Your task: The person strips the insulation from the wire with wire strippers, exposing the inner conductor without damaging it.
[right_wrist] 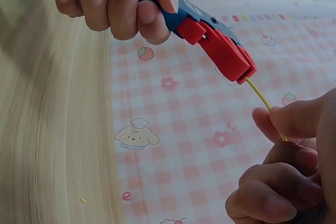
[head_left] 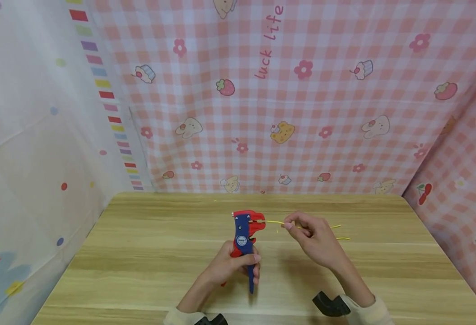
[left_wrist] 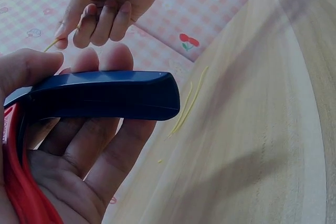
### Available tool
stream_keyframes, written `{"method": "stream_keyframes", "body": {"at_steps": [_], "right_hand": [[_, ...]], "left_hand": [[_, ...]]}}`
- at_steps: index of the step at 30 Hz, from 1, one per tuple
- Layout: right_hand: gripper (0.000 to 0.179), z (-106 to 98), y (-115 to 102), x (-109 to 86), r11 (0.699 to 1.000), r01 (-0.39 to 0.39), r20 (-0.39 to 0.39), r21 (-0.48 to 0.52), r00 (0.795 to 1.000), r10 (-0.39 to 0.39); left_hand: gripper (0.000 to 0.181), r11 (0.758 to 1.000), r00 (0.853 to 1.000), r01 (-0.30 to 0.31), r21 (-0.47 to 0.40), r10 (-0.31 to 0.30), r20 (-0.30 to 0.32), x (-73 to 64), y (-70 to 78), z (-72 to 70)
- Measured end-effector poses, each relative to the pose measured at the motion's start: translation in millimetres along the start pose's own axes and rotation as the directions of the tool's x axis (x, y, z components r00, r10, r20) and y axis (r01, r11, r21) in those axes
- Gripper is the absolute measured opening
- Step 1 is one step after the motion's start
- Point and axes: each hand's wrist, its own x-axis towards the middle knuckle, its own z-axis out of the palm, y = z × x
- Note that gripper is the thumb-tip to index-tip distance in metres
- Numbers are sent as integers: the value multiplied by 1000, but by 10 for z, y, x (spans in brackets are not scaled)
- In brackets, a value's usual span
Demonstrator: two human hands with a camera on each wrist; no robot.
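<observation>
My left hand point(head_left: 231, 264) grips the handles of a red and blue wire stripper point(head_left: 245, 238), held upright above the wooden table point(head_left: 148, 253). Its blue handle point(left_wrist: 100, 95) lies across my palm, and its red head point(right_wrist: 226, 51) points toward my right hand. A thin yellow wire point(head_left: 273, 222) runs from the stripper's jaws to my right hand point(head_left: 309, 234), which pinches it between thumb and forefinger point(right_wrist: 286, 121). My right hand point(left_wrist: 100, 9) also shows beyond the handle in the left wrist view.
Two more yellow wire pieces point(head_left: 341, 238) lie on the table just right of my right hand, also seen as strands point(left_wrist: 186, 103). Small yellow scraps point(right_wrist: 83, 200) dot the wood. Pink checked cloth point(head_left: 303, 113) hangs behind and to the right.
</observation>
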Motion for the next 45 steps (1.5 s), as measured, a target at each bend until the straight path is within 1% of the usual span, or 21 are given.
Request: {"method": "stream_keyframes", "body": {"at_steps": [1,6,11,19,23,32,36,39,45], "right_hand": [[8,0,-5,0,1000,4,1,2,1000,-4],[8,10,-24,8,1000,24,9,17,1000,-24],[9,29,-44,9,998,52,17,27,999,-52],[8,66,-48,7,999,45,11,17,999,-45],[9,81,-48,5,999,37,19,26,999,-37],[7,77,-57,-7,999,29,22,34,999,-30],[7,69,-56,-10,999,23,26,34,999,-24],[8,64,-51,-12,999,22,28,33,999,-23],[8,53,-35,-14,999,16,23,37,1000,-16]], "left_hand": [[32,1000,1000,1,0,-1,1,1,-4,4],[19,1000,1000,2,-1,-2,5,-1,-4,17],[16,1000,1000,-12,-2,12,11,-12,5,23],[32,1000,1000,9,8,-9,13,-22,-6,37],[34,1000,1000,25,10,-25,12,-17,-15,47],[44,1000,999,26,12,-27,19,-9,-13,77],[40,1000,1000,7,9,-7,25,-13,-14,92],[32,1000,1000,-6,2,6,27,-13,-14,106],[16,1000,1000,16,-15,-16,-2,-5,-13,140]]}}
